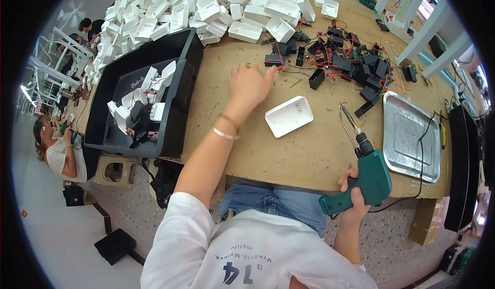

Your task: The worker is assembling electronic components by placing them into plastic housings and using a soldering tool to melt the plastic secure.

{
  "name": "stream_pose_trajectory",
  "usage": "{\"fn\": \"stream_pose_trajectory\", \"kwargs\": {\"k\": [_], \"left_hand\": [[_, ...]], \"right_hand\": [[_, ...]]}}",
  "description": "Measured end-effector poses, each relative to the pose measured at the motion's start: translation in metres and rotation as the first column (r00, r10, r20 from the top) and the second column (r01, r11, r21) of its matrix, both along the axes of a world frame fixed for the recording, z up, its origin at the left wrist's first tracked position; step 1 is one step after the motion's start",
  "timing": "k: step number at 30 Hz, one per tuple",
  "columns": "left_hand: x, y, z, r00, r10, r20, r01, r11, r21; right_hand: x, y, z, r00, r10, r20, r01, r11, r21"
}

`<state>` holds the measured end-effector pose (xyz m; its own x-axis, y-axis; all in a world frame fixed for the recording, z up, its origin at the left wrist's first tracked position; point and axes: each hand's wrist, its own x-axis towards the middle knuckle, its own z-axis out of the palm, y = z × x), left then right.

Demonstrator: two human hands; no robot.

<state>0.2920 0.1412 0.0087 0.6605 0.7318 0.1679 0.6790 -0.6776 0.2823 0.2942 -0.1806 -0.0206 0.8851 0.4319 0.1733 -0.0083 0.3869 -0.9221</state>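
My right hand (355, 200) is wrapped round the handle of a green soldering gun (372, 178), its metal tip and curved feed tube pointing away from me over the table. My left hand (251, 85) reaches over the table beside a small black box with red wires (274, 60). Its thumb is stretched toward that box; the other fingers bend down and their tips are hidden, so a grip cannot be made out. Between the hands lies an open white plastic case (290, 116), hollow side up, touched by neither hand.
White cases (206, 10) are heaped at the back. Black wired boxes and circuit boards (350, 62) lie far right, above a metal tray (412, 137) crossed by a black cord. On the left, a black bin (178, 103) holds white cases with parts. Another person (64, 149) sits far left.
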Motion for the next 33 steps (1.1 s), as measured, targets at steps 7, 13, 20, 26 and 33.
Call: {"fn": "stream_pose_trajectory", "kwargs": {"k": [7, 13, 20, 26, 33], "left_hand": [[0.058, 0.037, -0.029, 0.895, 0.044, 0.444, 0.032, 0.986, -0.161], [0.076, 0.03, -0.03, 0.884, 0.177, 0.433, 0.041, 0.893, -0.449], [0.051, 0.022, 0.016, 0.387, 0.065, 0.92, 0.528, 0.802, -0.279], [-0.032, -0.002, 0.082, 0.584, -0.016, 0.811, 0.488, 0.806, -0.335], [-0.072, -0.036, 0.03, 0.965, 0.017, 0.261, 0.143, 0.799, -0.584]], "right_hand": [[0.002, -0.002, -0.004, 0.999, 0.026, 0.02, -0.026, 1.0, -0.001], [0.002, -0.001, 0.0, 1.0, 0.016, -0.006, -0.016, 1.0, -0.004], [0.0, 0.0, -0.001, 0.999, 0.03, -0.026, -0.03, 1.0, 0.006], [0.003, -0.003, -0.002, 0.999, 0.039, -0.025, -0.039, 0.999, 0.0], [0.001, 0.0, -0.003, 0.999, 0.03, -0.01, -0.03, 1.0, -0.003]]}}
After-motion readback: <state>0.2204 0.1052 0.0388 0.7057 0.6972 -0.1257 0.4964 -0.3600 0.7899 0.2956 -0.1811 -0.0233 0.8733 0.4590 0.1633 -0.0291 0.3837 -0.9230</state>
